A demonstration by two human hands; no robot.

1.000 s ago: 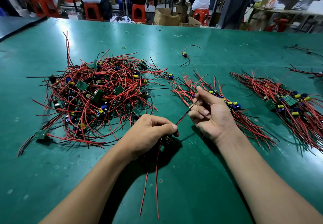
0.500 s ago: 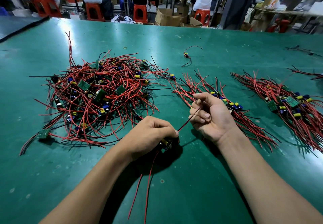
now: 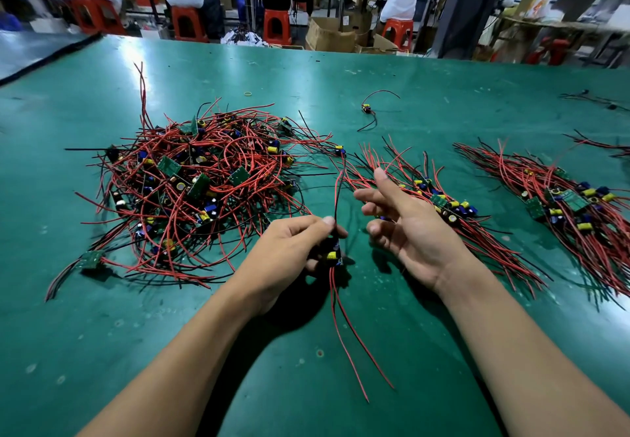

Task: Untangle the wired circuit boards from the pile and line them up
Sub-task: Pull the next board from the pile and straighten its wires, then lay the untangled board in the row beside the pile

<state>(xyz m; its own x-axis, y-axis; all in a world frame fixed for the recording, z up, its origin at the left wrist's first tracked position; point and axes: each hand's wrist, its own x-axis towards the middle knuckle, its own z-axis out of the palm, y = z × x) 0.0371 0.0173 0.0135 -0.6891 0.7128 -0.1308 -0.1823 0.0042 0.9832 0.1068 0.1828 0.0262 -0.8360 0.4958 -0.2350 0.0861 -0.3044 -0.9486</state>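
Note:
A tangled pile of small green circuit boards with red and black wires lies on the left of the green table. My left hand grips one circuit board near the table's middle; its red and black wires stick up past my thumb and two red wires trail toward me. My right hand hovers just right of it, palm up, fingers spread, holding nothing. A lined-up row of boards lies behind my right hand, and a second row lies further right.
One loose wired board lies further back on the table, with a yellow rubber band near it. More wires lie at the far right edge. People sit on red stools beyond the table.
My right hand has let go of the wires it pinched and opened. My left hand has turned the board so its wires point up and away.

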